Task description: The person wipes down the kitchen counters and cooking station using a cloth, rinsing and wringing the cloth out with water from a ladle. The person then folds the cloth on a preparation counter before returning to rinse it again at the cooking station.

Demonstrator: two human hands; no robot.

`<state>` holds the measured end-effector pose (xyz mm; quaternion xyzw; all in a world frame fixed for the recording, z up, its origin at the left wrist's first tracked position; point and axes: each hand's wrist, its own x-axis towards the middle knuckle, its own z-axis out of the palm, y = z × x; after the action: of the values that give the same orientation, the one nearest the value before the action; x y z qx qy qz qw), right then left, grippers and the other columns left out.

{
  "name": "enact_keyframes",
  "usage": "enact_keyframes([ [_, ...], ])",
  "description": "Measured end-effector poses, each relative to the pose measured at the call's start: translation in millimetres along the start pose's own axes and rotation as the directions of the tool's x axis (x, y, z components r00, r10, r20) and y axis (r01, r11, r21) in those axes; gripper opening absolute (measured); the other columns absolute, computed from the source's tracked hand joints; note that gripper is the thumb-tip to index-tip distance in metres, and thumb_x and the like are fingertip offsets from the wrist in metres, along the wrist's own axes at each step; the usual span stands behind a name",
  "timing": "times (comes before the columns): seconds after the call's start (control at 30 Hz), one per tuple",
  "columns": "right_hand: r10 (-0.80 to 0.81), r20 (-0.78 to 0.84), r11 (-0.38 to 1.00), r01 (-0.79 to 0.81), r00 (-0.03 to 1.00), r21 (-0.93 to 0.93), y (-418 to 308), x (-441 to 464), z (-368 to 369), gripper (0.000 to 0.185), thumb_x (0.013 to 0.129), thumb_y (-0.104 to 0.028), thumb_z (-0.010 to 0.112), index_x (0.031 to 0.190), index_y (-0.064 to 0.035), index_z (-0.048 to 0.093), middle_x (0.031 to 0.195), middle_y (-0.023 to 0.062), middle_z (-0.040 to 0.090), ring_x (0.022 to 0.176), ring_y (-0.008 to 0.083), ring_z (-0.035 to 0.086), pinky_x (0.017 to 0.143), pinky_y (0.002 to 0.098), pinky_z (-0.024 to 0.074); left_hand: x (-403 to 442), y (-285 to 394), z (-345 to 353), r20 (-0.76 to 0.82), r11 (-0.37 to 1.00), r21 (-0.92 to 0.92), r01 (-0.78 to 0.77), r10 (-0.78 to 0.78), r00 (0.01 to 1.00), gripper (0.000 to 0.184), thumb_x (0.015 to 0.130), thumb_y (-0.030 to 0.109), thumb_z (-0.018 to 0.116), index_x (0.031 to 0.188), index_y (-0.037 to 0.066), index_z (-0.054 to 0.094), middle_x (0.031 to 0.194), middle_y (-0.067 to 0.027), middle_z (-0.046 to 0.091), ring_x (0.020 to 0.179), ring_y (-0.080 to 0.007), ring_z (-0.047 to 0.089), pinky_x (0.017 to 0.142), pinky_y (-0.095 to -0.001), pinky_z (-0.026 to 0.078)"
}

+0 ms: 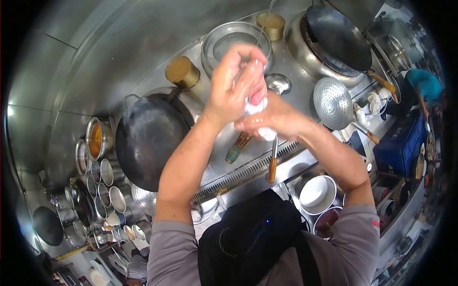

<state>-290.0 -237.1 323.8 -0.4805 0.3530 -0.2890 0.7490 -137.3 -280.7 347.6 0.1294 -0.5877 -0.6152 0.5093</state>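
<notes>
Both my hands meet over the steel counter, wet and shiny. A bunched white cloth (256,106) is squeezed between them, with more of it showing below my right hand. My left hand (238,83) is closed, its fingers curled above the cloth. Wrapped around the cloth, my right hand (279,117) presses against the base of the left. Just behind them, a thin stream of water falls into a round metal basin (210,52). Beneath the hands lie a steel ladle (273,164) with a wooden handle and a brush-like tool (234,151), partly hidden.
A dark wok (148,140) stands left and another wok (338,35) back right, on burners. A perforated strainer (331,102) lies on the right. Two brass-colored cans (182,71) flank the basin. Pots (98,138) crowd the far left. Another person (423,83) is at the far right.
</notes>
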Motion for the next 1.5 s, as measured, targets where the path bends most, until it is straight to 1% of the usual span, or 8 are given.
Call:
enact_keyframes([
  [0.3, -0.711, -0.177, 0.552, 0.385, 0.680, -0.739, -72, 31, 15, 0.050, 0.071, -0.023, 0.085, 0.106, 0.0057, 0.065, 0.096, 0.0201, 0.074, 0.090, 0.0350, 0.073, 0.084, 0.0401, 0.0568, 60, 60, 8, 0.028, 0.844, 0.369, -0.390, 0.409, 0.912, 0.016, 0.111, 0.017, 0.051, 0.119, 0.003, 0.051, 0.065, -0.0002, 0.048, 0.050, -0.0071, 0.044, 0.049, -0.0245, 0.040],
  [0.9, -0.470, -0.539, 0.664, -0.122, 0.699, -0.738, 66, 117, 6, 0.052, 0.090, -0.036, 0.070, 0.121, 0.0035, 0.056, 0.102, 0.0385, 0.070, 0.101, 0.0558, 0.068, 0.089, 0.0592, 0.0545, 15, -96, -84, -0.471, 0.587, 0.788, 0.188, 0.376, 0.798, 0.021, 0.109, 0.023, 0.052, 0.109, 0.002, 0.054, 0.066, -0.0084, 0.062, 0.053, -0.0177, 0.061, 0.052, -0.0369, 0.050],
  [0.97, -0.419, -0.562, 0.664, -0.182, 0.713, -0.726, 76, 115, 14, 0.052, 0.091, -0.037, 0.069, 0.122, 0.0028, 0.055, 0.102, 0.0381, 0.070, 0.101, 0.0554, 0.068, 0.089, 0.0599, 0.0543, 0, -100, -79, -0.646, 0.671, 0.629, 0.393, 0.170, 0.744, 0.015, 0.105, 0.018, 0.050, 0.110, 0.004, 0.054, 0.089, -0.0284, 0.070, 0.088, -0.0504, 0.068, 0.080, -0.0550, 0.051],
  [1.07, -0.347, -0.595, 0.648, -0.273, 0.725, -0.711, 98, 114, 20, 0.052, 0.093, -0.037, 0.066, 0.124, 0.0015, 0.051, 0.102, 0.0373, 0.071, 0.101, 0.0548, 0.069, 0.089, 0.0607, 0.0543, -18, -118, -85, -0.704, 0.621, 0.591, 0.515, 0.086, 0.705, 0.014, 0.103, 0.015, 0.049, 0.111, 0.004, 0.053, 0.092, -0.0293, 0.071, 0.091, -0.0516, 0.068, 0.083, -0.0575, 0.050],
  [1.2, -0.310, -0.609, 0.636, -0.318, 0.730, -0.704, 123, 105, 33, 0.051, 0.094, -0.035, 0.064, 0.126, 0.0000, 0.048, 0.102, 0.0361, 0.071, 0.099, 0.0551, 0.069, 0.089, 0.0614, 0.0547, -45, -144, -93, -0.661, 0.556, 0.679, 0.479, 0.179, 0.729, 0.020, 0.110, 0.022, 0.048, 0.110, 0.003, 0.055, 0.079, -0.0183, 0.067, 0.056, -0.0266, 0.067, 0.057, -0.0437, 0.054],
  [1.33, -0.339, -0.557, 0.628, -0.258, 0.758, -0.734, 141, 89, 42, 0.057, 0.092, -0.035, 0.070, 0.130, 0.0013, 0.048, 0.107, 0.0370, 0.070, 0.107, 0.0537, 0.067, 0.091, 0.0592, 0.0552, -64, -132, -82, -0.643, 0.548, 0.700, 0.457, 0.206, 0.737, 0.019, 0.109, 0.022, 0.050, 0.109, 0.004, 0.056, 0.080, -0.0170, 0.067, 0.057, -0.0274, 0.067, 0.055, -0.0432, 0.054],
  [1.4, -0.541, -0.409, 0.499, -0.111, 0.735, -0.860, 153, 76, 43, 0.073, 0.086, -0.038, 0.079, 0.137, 0.0043, 0.049, 0.113, 0.0367, 0.068, 0.118, 0.0458, 0.066, 0.096, 0.0528, 0.0551, -75, -98, -72, -0.671, 0.687, 0.415, 0.596, -0.211, 0.711, 0.023, 0.106, 0.025, 0.060, 0.116, 0.004, 0.056, 0.094, -0.0133, 0.068, 0.076, -0.0241, 0.070, 0.066, -0.0394, 0.056],
  [1.5, -0.508, -0.406, 0.583, -0.043, 0.760, -0.811, 130, 29, 57, 0.080, 0.080, -0.042, 0.086, 0.138, 0.0046, 0.056, 0.120, 0.0320, 0.068, 0.124, 0.0365, 0.064, 0.100, 0.0461, 0.0529, -99, -62, -69, -0.517, 0.757, 0.386, 0.528, -0.297, 0.803, 0.039, 0.101, 0.026, 0.072, 0.127, 0.004, 0.055, 0.112, -0.0103, 0.065, 0.101, -0.0185, 0.067, 0.082, -0.0364, 0.054],
])
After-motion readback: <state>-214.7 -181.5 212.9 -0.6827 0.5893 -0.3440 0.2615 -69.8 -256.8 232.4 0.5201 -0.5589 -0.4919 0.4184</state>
